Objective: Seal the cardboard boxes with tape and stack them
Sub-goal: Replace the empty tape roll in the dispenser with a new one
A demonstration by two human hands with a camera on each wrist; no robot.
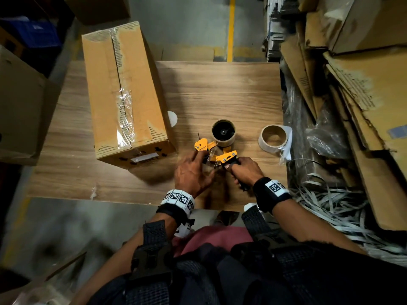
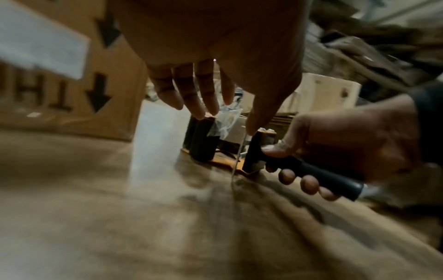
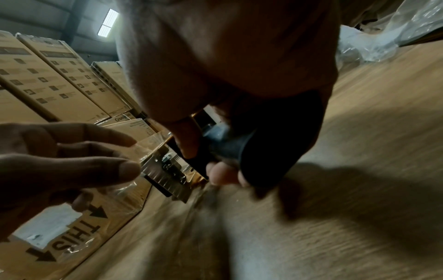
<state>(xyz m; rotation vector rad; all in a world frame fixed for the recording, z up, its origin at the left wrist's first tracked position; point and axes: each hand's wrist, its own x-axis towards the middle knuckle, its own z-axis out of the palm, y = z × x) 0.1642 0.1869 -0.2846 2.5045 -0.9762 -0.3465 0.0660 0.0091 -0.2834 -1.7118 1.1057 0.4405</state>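
Note:
A long cardboard box (image 1: pixel 123 95) with clear tape along its top seam lies on the left of the wooden table (image 1: pixel 220 84). Beside it lies a yellow tape dispenser (image 1: pixel 220 150) carrying a brown-cored roll (image 1: pixel 223 133). My right hand (image 1: pixel 240 170) grips the dispenser's black handle (image 2: pixel 311 170). My left hand (image 1: pixel 198 166) is at the dispenser's front, where its thumb and fingers pinch the crumpled clear tape end (image 2: pixel 225 121) by the serrated cutter (image 3: pixel 165 176). The box's near end, printed with arrows (image 3: pixel 79 227), stands just left of both hands.
A nearly used-up tape core (image 1: pixel 274 138) lies at the table's right edge. Flattened cardboard (image 1: pixel 352 95), plastic wrap and white strapping (image 1: pixel 330 212) are heaped to the right. Another carton (image 1: pixel 19 106) stands left of the table, and stacked cartons (image 3: pixel 48 75) rise behind it.

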